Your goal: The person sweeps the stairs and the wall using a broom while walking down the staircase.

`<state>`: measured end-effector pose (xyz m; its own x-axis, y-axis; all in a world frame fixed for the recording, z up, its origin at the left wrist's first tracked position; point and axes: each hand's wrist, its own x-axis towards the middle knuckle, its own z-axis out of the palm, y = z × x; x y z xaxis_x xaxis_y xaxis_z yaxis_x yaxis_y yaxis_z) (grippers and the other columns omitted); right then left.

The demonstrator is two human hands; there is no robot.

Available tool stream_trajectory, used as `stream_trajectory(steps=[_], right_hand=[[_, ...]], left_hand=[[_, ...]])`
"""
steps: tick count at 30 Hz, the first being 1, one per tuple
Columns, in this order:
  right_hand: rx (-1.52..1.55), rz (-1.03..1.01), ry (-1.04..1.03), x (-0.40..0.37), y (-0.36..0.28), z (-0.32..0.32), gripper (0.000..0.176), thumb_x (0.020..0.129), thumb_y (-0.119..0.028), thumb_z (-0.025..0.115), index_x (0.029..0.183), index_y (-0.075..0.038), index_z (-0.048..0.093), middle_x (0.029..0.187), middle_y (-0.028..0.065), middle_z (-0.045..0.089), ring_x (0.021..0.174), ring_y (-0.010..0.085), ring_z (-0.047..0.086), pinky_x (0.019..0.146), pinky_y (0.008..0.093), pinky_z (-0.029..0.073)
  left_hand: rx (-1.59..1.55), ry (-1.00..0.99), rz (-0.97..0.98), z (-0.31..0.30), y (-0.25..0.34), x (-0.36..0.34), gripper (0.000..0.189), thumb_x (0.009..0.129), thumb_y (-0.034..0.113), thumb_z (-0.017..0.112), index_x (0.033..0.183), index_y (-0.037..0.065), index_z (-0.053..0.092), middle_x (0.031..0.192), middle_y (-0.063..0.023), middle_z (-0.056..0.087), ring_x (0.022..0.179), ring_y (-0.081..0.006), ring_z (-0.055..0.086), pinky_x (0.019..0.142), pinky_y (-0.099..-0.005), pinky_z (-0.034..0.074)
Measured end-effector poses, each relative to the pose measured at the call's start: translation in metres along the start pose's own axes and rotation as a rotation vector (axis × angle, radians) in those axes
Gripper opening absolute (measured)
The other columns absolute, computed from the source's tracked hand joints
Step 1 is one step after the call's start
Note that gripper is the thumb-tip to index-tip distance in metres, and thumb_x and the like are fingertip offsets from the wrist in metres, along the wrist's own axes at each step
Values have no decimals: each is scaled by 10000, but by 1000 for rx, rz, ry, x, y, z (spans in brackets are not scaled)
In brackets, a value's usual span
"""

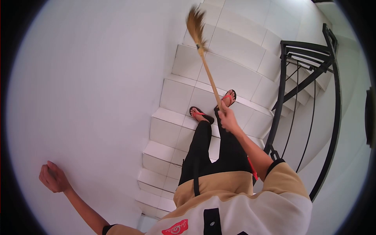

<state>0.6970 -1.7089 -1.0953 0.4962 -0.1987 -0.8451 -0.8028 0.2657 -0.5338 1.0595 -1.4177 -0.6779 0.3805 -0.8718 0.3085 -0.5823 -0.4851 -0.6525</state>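
Observation:
A broom [209,72] with a light wooden handle and brown bristles reaches up and slightly left from my right hand [228,117], whose fingers are wrapped round the handle's lower end. The bristles fan out at the top, over the white tiled steps [231,70]. At the far left, my left hand [54,177] is held out beside the white wall [94,98] with its fingers curled. What it may hold, if anything, I cannot make out.
Two feet in red-strapped flip-flops [201,114] stand on the stairs, one higher than the other. A black metal railing [278,102] runs along the right side. Beyond it, more steps [299,84] show.

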Motion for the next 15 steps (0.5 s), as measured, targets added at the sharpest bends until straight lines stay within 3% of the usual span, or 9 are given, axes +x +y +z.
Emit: stream_trajectory(steps=[2, 3, 5, 7, 9, 12, 13, 15], right_hand=[[142, 199, -157, 2, -15, -20, 527, 788, -74, 474, 1287, -36, 309, 611, 110, 512, 435, 141, 479, 396, 291, 402], [197, 226, -215, 21, -4, -22, 439, 765, -78, 497, 1197, -22, 440, 560, 62, 479, 421, 136, 459, 348, 282, 370], [-115, 18, -313, 96, 37, -8, 210, 743, -40, 478, 918, -10, 588, 521, 39, 489, 396, 107, 444, 302, 274, 328], [-412, 152, -354, 167, 37, 17, 122, 692, -9, 455, 701, 16, 574, 535, 90, 540, 444, 144, 523, 364, 308, 389], [-335, 217, -94, 183, 11, 33, 212, 725, -19, 437, 908, 51, 518, 665, 191, 579, 630, 277, 605, 540, 390, 471], [-307, -243, 300, 168, 31, 47, 301, 755, -33, 424, 1038, 66, 447, 704, 228, 564, 712, 349, 588, 636, 415, 468], [-273, -309, 324, 153, 38, 46, 409, 780, -44, 420, 1175, 39, 354, 722, 254, 544, 700, 399, 557, 610, 407, 465], [-120, -321, 250, 109, 41, 28, 437, 789, -44, 425, 1219, -4, 353, 670, 198, 550, 575, 321, 560, 505, 363, 454]], left_hand=[[2, -26, -21, -3, 3, -2, 74, 732, -10, 628, 744, -32, 558, 699, -96, 567, 604, -211, 510, 518, -286, 440], [0, -17, -20, -3, 3, -2, 74, 733, -13, 626, 743, -32, 556, 698, -96, 566, 605, -213, 510, 518, -288, 439], [-6, 6, -19, -1, 5, -1, 72, 735, -17, 623, 741, -34, 553, 698, -97, 564, 607, -217, 510, 519, -292, 438], [3, -10, -14, -2, 4, -1, 75, 733, -17, 625, 745, -36, 553, 701, -97, 564, 609, -219, 510, 521, -294, 438], [15, -13, -9, -2, 2, -3, 78, 731, -16, 627, 750, -35, 554, 703, -96, 564, 610, -219, 510, 523, -297, 439], [18, -24, 5, -6, 2, -2, 80, 730, -14, 630, 757, -33, 557, 705, -95, 566, 612, -219, 510, 527, -301, 440], [20, -24, 2, -7, 2, -1, 80, 731, -14, 631, 759, -32, 558, 705, -94, 566, 612, -219, 510, 528, -302, 440], [14, -5, 7, -5, 3, 3, 78, 734, -8, 631, 763, -28, 562, 703, -89, 565, 608, -217, 509, 529, -306, 440]])
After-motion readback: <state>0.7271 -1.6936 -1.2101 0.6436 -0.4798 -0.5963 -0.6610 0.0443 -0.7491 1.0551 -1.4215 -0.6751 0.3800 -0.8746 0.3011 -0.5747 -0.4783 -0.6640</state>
